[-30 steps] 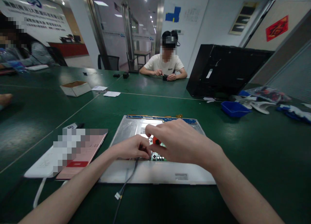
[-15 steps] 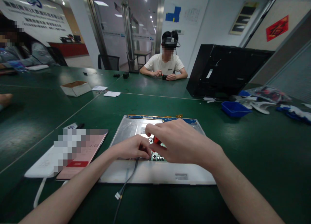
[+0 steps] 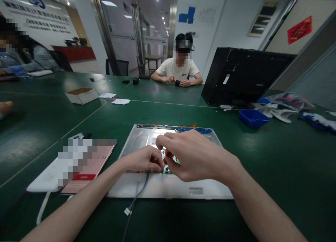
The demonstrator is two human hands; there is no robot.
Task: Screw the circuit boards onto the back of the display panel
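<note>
1. The flat panel [image 3: 168, 186] lies on the green table [image 3: 275, 172] straight ahead of the person, its back a dull silver, with a paler white band along the six o'clock edge and a blue circuit strip [image 3: 173, 128] along the twelve o'clock edge.
2. A green circuit board [image 3: 166, 169] sits near its middle; a dark cable [image 3: 144, 187] runs off toward seven o'clock, with a white connector [image 3: 127, 211] beyond the panel.
3. The right hand [image 3: 195, 156] is curled around a red-and-black tool [image 3: 169, 153] over the board (most of the tool is hidden by the hand). The left hand [image 3: 144, 159] rests its bent fingertips at the board's left side; I cannot tell whether they are clamped on anything.
4. Both hands block much of the board. At nine o'clock from the panel lie a pink-screened phone [image 3: 91, 169] and a white device [image 3: 43, 180]; at two, a blue tray [image 3: 253, 118]; at one, a large black monitor [image 3: 244, 77]; toward eleven, an open box [image 3: 83, 97]; at twelve, a co-worker [image 3: 181, 70].
5. The panel's long axis runs nine to three o'clock, its blue-strip edge facing twelve.
</note>
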